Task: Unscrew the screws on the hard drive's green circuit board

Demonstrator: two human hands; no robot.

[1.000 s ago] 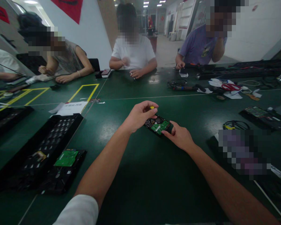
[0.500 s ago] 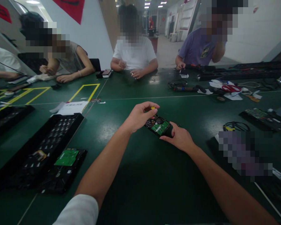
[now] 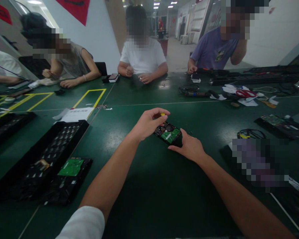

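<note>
In the head view, we have the rectangular black device with a green circuit board [image 3: 170,134] at mid-table, on or just above the glossy dark green tabletop [image 3: 149,189]; our right hand [image 3: 193,147] grips its right end, thumb along the near edge, fingers curled at the far corner; our left hand [image 3: 149,122] pinches a small yellow round-topped piece [image 3: 163,114] over the other end, fingertips closed.

We judge the device stiff, fairly dense and smooth-edged, its exposed board fragile; we would best hold it by the long side edges, clear of the green face.

We count three such devices, one at left [image 3: 71,167], one at far right [image 3: 274,121]; two long black trays [image 3: 72,132]; one yellow piece; four other people, one cut off by the frame.
</note>
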